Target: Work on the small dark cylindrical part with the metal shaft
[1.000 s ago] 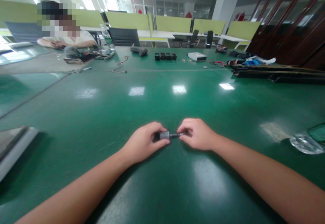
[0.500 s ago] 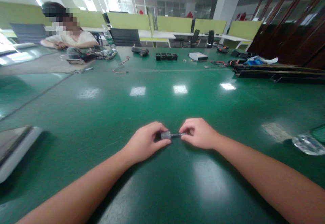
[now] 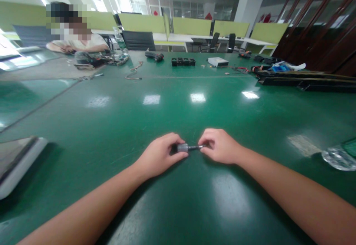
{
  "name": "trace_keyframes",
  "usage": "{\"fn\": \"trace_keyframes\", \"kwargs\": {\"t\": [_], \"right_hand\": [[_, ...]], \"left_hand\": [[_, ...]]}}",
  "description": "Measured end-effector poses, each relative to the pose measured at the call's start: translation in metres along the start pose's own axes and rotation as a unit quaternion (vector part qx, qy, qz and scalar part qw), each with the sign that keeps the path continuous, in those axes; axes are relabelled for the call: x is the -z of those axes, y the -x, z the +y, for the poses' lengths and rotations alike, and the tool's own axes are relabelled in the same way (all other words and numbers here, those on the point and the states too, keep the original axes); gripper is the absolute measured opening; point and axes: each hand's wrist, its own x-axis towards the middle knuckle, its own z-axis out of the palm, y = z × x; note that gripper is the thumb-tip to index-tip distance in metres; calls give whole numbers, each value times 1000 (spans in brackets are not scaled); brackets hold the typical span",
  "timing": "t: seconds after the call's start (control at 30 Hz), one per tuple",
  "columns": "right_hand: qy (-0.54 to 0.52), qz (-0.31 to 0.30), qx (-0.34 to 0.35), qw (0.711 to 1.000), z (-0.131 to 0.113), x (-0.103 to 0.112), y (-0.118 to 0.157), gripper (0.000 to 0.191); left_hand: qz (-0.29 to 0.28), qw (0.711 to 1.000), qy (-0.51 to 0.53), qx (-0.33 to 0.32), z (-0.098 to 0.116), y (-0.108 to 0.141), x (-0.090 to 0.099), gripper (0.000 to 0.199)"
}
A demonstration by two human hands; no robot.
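In the head view, a small grey metal cylinder with a thin dark shaft (image 3: 183, 148) lies sideways, low over the green tabletop. My left hand (image 3: 160, 155) grips the thick grey end between thumb and fingers, closed around it. From the other side, my right hand (image 3: 219, 146) pinches the tip of the shaft with thumb and fingertips. Between the two hands a short stretch of shaft shows. The far end of the cylinder is hidden in my left palm.
A grey-edged flat object (image 3: 25, 163) sits at the left edge, a clear plastic bottle (image 3: 338, 158) at the right. Along the far side are black blocks (image 3: 183, 62), a white box (image 3: 217, 62), a cable (image 3: 133, 75) and long black bars (image 3: 306, 80). A person sits far left.
My right hand has shifted very slightly to the right, and a touch more of the shaft shows. My left hand keeps its grip on the cylinder, almost unmoved.
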Motion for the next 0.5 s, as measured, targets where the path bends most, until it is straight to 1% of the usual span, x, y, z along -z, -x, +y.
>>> {"fn": "trace_keyframes", "kwargs": {"t": [0.2,0.43,0.5], "right_hand": [[1,-6,-9,1000,2,3,0,10],[-7,-53,-58,997,8,12,-3,9],[-8,-59,-67,996,10,14,-3,9]], "left_hand": [[2,1000,-4,3,0,0,1,24],[8,1000,-4,-1,-1,-1,0,25],[8,1000,-3,-3,0,-1,0,24]]}}
